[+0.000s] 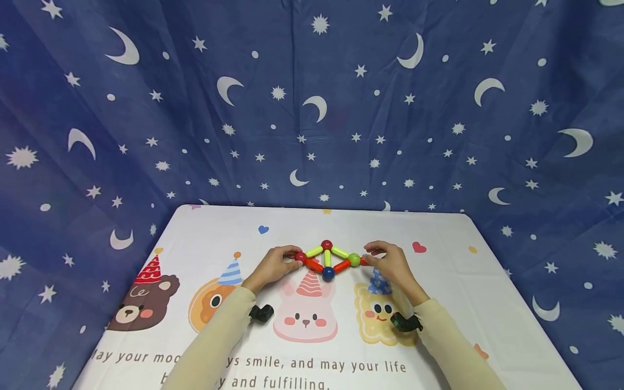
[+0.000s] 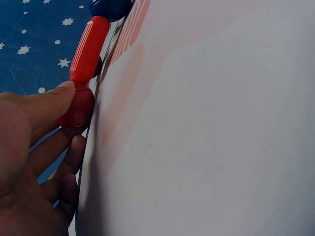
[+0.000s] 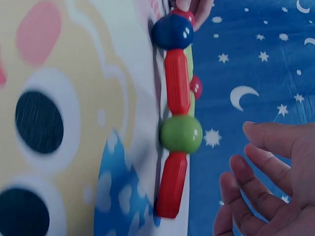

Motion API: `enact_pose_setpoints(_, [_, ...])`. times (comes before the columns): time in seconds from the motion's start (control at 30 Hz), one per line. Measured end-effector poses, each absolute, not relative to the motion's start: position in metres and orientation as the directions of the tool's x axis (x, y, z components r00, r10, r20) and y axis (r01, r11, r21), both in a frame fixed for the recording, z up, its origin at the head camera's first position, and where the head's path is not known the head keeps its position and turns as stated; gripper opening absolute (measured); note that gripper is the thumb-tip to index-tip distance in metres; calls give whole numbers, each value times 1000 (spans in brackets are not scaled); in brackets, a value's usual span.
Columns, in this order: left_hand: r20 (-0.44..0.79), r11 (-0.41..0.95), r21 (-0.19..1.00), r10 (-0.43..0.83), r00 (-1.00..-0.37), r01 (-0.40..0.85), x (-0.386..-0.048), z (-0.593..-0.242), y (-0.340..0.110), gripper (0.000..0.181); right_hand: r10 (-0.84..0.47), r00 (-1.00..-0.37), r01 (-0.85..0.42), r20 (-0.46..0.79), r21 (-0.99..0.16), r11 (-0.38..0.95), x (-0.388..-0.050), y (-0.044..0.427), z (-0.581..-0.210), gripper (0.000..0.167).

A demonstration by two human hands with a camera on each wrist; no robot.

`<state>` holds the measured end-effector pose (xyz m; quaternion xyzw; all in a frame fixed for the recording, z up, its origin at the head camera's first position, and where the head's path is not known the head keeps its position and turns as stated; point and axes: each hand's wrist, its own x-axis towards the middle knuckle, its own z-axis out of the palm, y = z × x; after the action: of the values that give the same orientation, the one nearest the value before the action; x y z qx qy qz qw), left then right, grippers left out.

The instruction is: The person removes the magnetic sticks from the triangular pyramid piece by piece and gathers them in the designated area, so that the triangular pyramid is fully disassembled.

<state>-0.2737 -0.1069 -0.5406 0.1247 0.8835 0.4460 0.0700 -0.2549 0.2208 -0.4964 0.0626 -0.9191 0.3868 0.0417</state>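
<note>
Head view shows a diamond of balls and rods (image 1: 342,265) lying on the counter (image 1: 439,233), near a printed pink rabbit (image 1: 305,319). The person's left hand (image 1: 275,264) pinches the red ball (image 1: 300,258) at the diamond's left corner; the right hand (image 1: 392,264), its fingers relaxed, holds nothing. Near it, in the right wrist view, a red rod (image 3: 171,187) juts from the green ball (image 3: 181,134), its outer end free. A blue ball (image 1: 328,273) marks the near corner, and a yellow-green rod (image 1: 327,259) links it to a second red ball (image 1: 326,245).
</note>
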Motion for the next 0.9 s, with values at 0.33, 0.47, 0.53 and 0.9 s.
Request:
enact_pose_setpoints(0.33, [15, 566, 804, 285, -958, 181, -270, -543, -109, 33, -130, -981, -194, 144, -747, 636, -255, 182, -502, 24])
enact_pose_setpoints(0.47, [11, 568, 804, 280, -960, 175, -270, -545, -110, 33, -121, -986, -163, 110, -756, 635, -255, 165, -505, 23])
enact_pose_setpoints(0.53, [12, 563, 807, 284, -959, 177, -270, -545, -109, 34, -122, -987, -161, 107, -754, 636, -255, 159, -505, 22])
enact_pose_setpoints(0.9, [23, 558, 807, 295, -955, 192, -272, -542, -106, 33, -130, -988, -151, 89, -758, 634, -262, 136, -507, 19])
